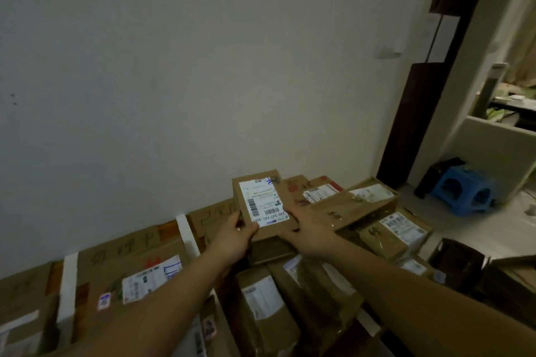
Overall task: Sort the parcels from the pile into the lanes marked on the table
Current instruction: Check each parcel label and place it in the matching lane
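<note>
I hold a small brown cardboard parcel (262, 200) with a white shipping label above the pile, its label facing me. My left hand (236, 233) grips its lower left corner and my right hand (307, 230) grips its lower right edge. Below and to the right lies the pile of brown labelled parcels (385, 226), stacked at odd angles. White tape strips (185, 236) split the cardboard-covered table (136, 252) into lanes, each with handwritten characters. A flat labelled parcel (148, 280) lies in the lane left of my left arm.
A white wall stands right behind the table. A blue plastic stool (464, 193) sits on the floor at the right, near a dark door frame (420, 113). An open dark cardboard box (464, 266) is on the floor by the table's right end.
</note>
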Demonstrator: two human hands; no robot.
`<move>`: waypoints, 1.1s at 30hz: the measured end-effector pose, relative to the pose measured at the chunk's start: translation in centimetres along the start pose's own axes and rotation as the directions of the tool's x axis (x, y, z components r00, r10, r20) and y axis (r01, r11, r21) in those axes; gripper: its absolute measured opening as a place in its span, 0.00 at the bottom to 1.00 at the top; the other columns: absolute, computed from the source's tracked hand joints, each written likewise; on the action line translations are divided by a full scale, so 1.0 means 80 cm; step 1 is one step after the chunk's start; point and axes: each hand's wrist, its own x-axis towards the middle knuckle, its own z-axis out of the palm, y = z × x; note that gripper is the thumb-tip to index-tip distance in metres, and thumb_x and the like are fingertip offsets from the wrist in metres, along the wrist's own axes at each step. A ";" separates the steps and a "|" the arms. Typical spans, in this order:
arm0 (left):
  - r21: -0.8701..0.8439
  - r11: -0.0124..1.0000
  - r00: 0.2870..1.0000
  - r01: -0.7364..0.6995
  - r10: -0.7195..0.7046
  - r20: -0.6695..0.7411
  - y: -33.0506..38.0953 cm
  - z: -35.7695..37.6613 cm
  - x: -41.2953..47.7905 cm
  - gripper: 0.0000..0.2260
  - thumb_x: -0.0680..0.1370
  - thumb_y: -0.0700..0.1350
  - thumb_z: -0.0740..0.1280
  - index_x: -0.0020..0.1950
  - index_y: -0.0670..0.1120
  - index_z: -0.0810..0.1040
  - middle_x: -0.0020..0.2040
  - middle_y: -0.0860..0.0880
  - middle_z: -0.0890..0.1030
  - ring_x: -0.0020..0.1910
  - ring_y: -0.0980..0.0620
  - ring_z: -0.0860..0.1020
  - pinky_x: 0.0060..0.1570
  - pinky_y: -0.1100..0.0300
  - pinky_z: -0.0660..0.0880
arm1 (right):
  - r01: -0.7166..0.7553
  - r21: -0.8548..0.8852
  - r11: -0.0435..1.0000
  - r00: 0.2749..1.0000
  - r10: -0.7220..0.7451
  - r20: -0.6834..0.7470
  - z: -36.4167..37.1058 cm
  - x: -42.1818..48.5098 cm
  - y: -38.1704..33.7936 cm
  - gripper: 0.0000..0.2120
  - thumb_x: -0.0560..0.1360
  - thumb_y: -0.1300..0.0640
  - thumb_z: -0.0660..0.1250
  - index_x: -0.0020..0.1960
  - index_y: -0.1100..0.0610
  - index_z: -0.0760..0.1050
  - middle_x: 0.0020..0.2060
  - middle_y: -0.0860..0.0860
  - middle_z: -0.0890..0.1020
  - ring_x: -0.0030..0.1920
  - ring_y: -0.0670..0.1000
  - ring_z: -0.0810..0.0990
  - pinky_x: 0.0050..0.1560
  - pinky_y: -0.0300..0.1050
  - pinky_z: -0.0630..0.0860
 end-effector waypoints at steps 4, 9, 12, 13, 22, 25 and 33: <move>0.031 0.998 0.998 0.055 -0.055 -0.010 -0.004 0.018 0.032 0.15 0.79 0.43 0.64 0.65 0.52 0.69 0.54 0.53 0.78 0.49 0.55 0.78 0.42 0.60 0.76 | 0.037 -0.100 0.994 0.999 -0.035 0.023 -0.003 0.042 0.026 0.30 0.79 0.46 0.62 0.77 0.50 0.56 0.72 0.53 0.64 0.67 0.53 0.67 0.63 0.43 0.65; 0.102 0.989 0.993 0.108 -0.103 -0.053 -0.013 0.050 0.061 0.16 0.79 0.44 0.63 0.67 0.53 0.69 0.57 0.52 0.79 0.51 0.52 0.79 0.54 0.51 0.78 | 0.125 -0.190 0.974 0.990 -0.110 0.085 -0.010 0.079 0.062 0.25 0.79 0.47 0.61 0.74 0.50 0.61 0.68 0.52 0.68 0.63 0.52 0.70 0.60 0.44 0.66; 0.115 0.983 0.986 0.142 -0.130 -0.100 -0.018 0.072 0.069 0.17 0.79 0.45 0.63 0.68 0.53 0.68 0.60 0.50 0.78 0.56 0.50 0.77 0.59 0.48 0.75 | 0.155 -0.206 0.966 0.982 -0.128 0.136 -0.011 0.100 0.083 0.20 0.77 0.45 0.61 0.67 0.47 0.67 0.61 0.49 0.74 0.57 0.50 0.74 0.58 0.44 0.70; 0.107 0.982 0.983 0.155 -0.142 -0.114 -0.021 0.081 0.070 0.16 0.79 0.45 0.63 0.67 0.53 0.68 0.61 0.50 0.78 0.57 0.50 0.77 0.60 0.48 0.75 | 0.168 -0.216 0.962 0.977 -0.132 0.168 -0.010 0.106 0.092 0.19 0.76 0.42 0.59 0.65 0.46 0.68 0.58 0.48 0.75 0.55 0.50 0.75 0.58 0.47 0.72; 0.007 0.970 0.932 0.245 -0.233 -0.277 -0.020 0.109 0.067 0.10 0.80 0.44 0.62 0.61 0.54 0.71 0.54 0.51 0.79 0.53 0.49 0.79 0.56 0.46 0.77 | 0.321 -0.130 0.938 0.925 -0.280 0.257 -0.036 0.121 0.110 0.20 0.77 0.40 0.61 0.68 0.43 0.68 0.52 0.46 0.73 0.52 0.48 0.73 0.53 0.46 0.73; 0.063 0.967 0.942 0.248 -0.226 -0.247 -0.019 0.116 0.054 0.13 0.80 0.45 0.62 0.63 0.56 0.69 0.52 0.55 0.78 0.51 0.52 0.78 0.55 0.50 0.78 | 0.336 -0.125 0.934 0.906 -0.284 0.313 -0.046 0.111 0.109 0.19 0.78 0.41 0.60 0.67 0.40 0.68 0.47 0.39 0.74 0.45 0.42 0.74 0.48 0.42 0.73; 0.227 0.947 0.964 0.225 -0.183 -0.190 -0.001 0.127 0.040 0.23 0.79 0.47 0.63 0.73 0.52 0.60 0.68 0.49 0.72 0.65 0.48 0.72 0.63 0.54 0.70 | 0.310 -0.202 0.929 0.914 -0.233 0.331 -0.052 0.108 0.097 0.33 0.74 0.35 0.60 0.75 0.42 0.56 0.67 0.55 0.69 0.64 0.58 0.71 0.62 0.56 0.71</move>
